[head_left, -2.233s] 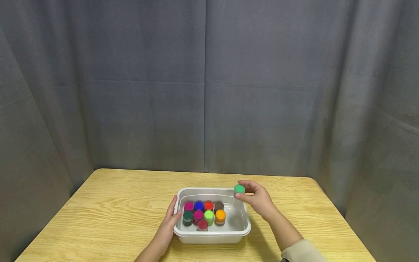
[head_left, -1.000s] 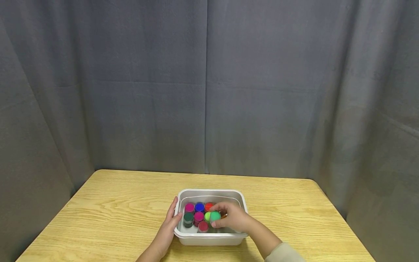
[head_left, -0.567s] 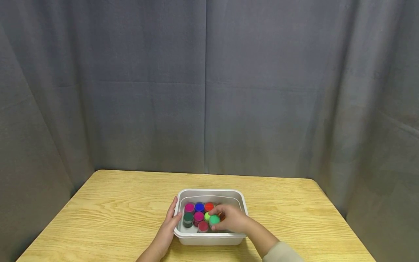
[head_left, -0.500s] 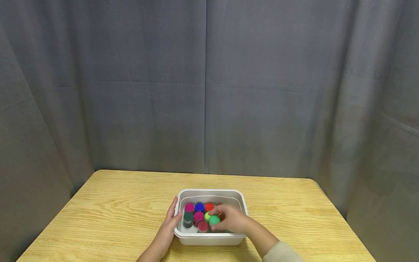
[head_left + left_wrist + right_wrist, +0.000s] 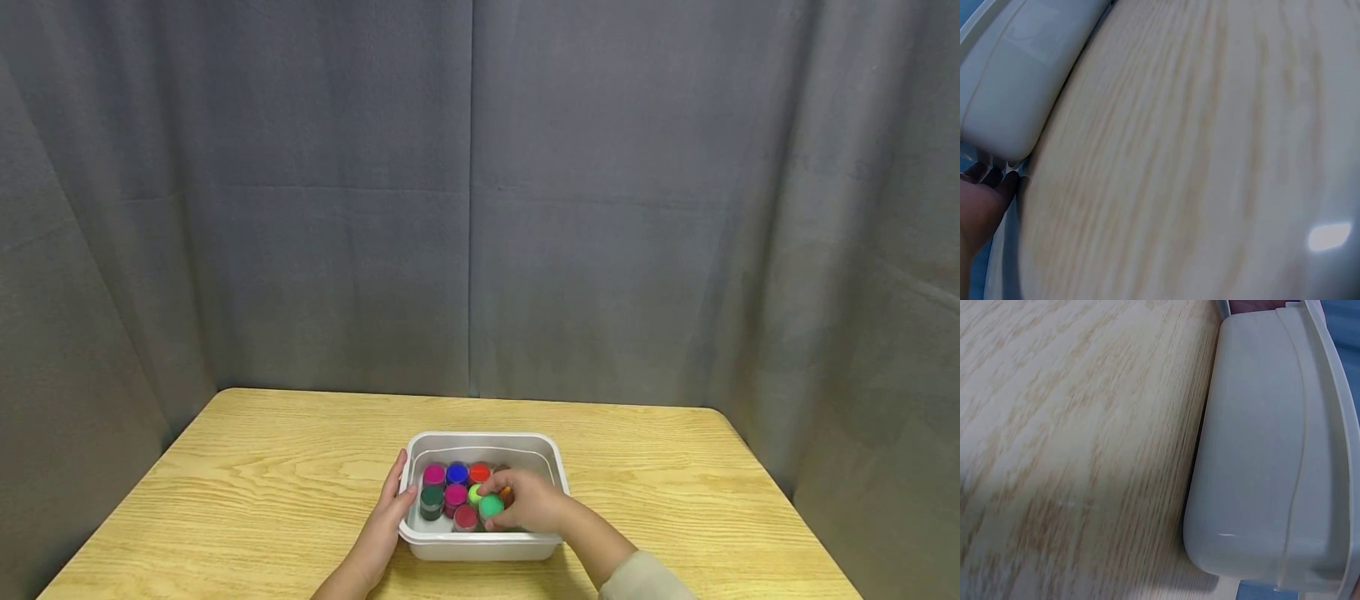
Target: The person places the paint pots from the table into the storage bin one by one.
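A white plastic tub [image 5: 481, 538] stands near the table's front, with several small clear jars with coloured tops inside. My left hand [image 5: 381, 527] grips its left rim, thumb on top and fingers along the outer wall; in the left wrist view those fingers [image 5: 1007, 185] touch the tub's outside. My right hand [image 5: 531, 502] reaches over the right rim and pinches a green-topped jar [image 5: 491, 506] between thumb and fingers. This jar is right of the dark red jar [image 5: 465, 519] and in front of the lime jar [image 5: 476, 495]. The orange jar [image 5: 507, 496] is partly hidden by my hand.
Magenta [image 5: 433, 475], blue [image 5: 457, 474] and red [image 5: 479, 473] jars stand along the tub's far side. A dark green jar [image 5: 431, 502] is near its left wall. Grey curtains [image 5: 337, 208] surround the wooden table [image 5: 262, 500].
My right hand has carried the green-topped jar from above the right rim leftward and down into the tub, then stayed nearly still. My left hand keeps its hold.
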The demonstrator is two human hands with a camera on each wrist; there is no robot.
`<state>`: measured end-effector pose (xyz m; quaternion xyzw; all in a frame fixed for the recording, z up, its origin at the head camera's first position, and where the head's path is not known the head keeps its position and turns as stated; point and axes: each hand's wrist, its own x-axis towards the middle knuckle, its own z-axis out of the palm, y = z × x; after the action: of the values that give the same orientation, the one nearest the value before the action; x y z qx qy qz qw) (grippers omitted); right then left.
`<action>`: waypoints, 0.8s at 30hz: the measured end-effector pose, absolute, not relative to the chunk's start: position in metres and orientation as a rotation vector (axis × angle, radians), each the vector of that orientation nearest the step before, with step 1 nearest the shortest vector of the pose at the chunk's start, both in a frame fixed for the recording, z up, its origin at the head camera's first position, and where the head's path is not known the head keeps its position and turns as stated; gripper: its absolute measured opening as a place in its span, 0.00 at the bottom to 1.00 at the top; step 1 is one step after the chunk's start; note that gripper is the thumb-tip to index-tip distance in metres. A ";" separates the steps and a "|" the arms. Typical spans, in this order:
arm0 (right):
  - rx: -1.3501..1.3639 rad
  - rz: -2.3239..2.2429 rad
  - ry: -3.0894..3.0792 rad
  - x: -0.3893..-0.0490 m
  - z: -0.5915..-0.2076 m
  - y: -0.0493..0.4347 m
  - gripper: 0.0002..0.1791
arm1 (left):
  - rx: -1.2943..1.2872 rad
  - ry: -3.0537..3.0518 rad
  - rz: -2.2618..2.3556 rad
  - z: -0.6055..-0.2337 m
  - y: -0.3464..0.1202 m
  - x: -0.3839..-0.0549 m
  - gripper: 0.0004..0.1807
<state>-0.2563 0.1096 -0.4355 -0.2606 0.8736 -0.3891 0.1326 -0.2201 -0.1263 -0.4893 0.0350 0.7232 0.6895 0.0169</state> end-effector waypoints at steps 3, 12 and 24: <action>-0.756 -1.117 2.538 -0.256 -0.435 0.110 0.18 | 0.106 2.250 2.141 -0.490 -0.126 -0.220 0.36; -0.744 -1.124 2.530 -0.257 -0.434 0.109 0.18 | 0.100 2.275 2.119 -0.490 -0.127 -0.221 0.35; -0.732 -1.241 2.505 -0.260 -0.430 0.117 0.18 | 0.104 2.242 2.133 -0.491 -0.127 -0.221 0.36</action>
<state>-0.2597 0.1172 -0.4296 -0.2514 0.8599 -0.4261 0.1255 -0.2209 -0.1274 -0.4906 0.0337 0.7239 0.6887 0.0225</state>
